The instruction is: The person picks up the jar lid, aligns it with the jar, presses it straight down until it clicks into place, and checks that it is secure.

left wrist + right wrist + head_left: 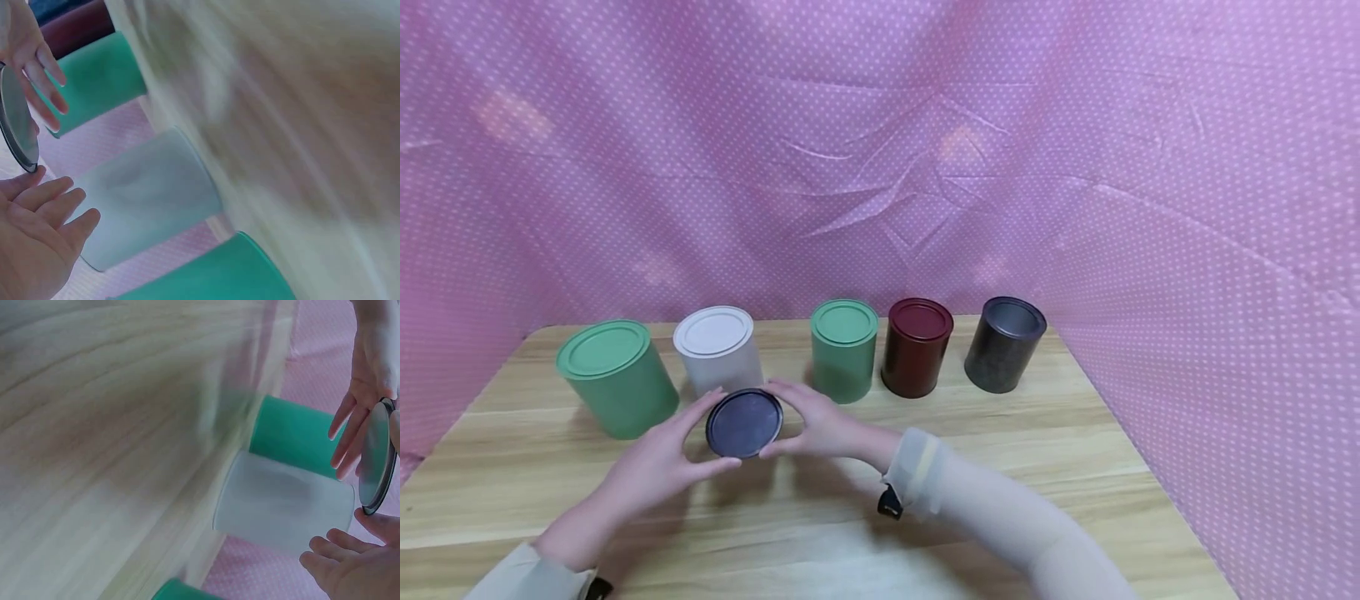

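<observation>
A round dark grey can lid (743, 423) is held above the table between both hands, its flat face turned up toward the head camera. My left hand (658, 458) has thumb and index finger at the left side of the rim. From the opposite side, my right hand (823, 427) holds the rim between thumb and index finger. In both wrist views the lid (19, 119) appears nearly edge-on, the other fingers spread beneath it. Just behind the lid stands a white can (718, 358) with a white lid on top.
Left of the white can is a larger green can (617, 383), lidded. Toward the right stand a smaller green can (844, 358) and a dark red can (917, 354), both lidded, then a dark grey can (1003, 354) with an open top. Pink dotted cloth (880, 150) surrounds the wooden table (1037, 467).
</observation>
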Demonstrator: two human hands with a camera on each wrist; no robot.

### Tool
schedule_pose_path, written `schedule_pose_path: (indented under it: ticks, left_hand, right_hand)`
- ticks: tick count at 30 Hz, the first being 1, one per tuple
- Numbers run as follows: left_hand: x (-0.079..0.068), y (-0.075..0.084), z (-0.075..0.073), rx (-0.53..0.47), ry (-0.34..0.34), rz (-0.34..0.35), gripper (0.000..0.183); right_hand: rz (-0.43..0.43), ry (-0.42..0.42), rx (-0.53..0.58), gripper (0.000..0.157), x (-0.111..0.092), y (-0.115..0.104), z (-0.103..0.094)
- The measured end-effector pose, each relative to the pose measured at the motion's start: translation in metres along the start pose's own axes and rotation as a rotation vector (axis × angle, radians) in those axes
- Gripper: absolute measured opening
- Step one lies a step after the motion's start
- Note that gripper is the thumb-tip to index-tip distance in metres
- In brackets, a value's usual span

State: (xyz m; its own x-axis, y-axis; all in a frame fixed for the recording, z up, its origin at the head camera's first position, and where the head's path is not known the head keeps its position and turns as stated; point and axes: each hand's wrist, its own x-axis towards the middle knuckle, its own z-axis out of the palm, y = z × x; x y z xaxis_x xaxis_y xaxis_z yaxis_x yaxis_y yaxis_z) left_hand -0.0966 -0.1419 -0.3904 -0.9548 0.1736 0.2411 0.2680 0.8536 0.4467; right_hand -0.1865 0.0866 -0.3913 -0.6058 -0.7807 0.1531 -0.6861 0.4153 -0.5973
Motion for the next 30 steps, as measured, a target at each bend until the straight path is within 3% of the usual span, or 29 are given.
schedule_pose_path:
  ticks: [13, 18, 24, 30]
  left_hand:
    - [0.029, 0.029, 0.008, 0.003, 0.012, 0.063, 0.091]
    - [0.039, 0.036, 0.018, -0.031, 0.019, 0.092, 0.089]
    - [0.053, 0.052, 0.028, -0.056, 0.028, 0.11, 0.091]
    - [0.066, 0.072, 0.038, -0.021, 0.058, 0.153, 0.091]
  right_hand:
    - [0.044, 0.085, 0.06, 0.084, -0.023, 0.014, -0.031]
    - [0.01, 0.125, 0.075, 0.081, -0.035, 0.02, -0.038]
    - [-0.025, 0.231, 0.043, 0.079, -0.051, 0.029, -0.05]
    - [0.043, 0.278, 0.046, 0.081, -0.071, 0.038, -0.06]
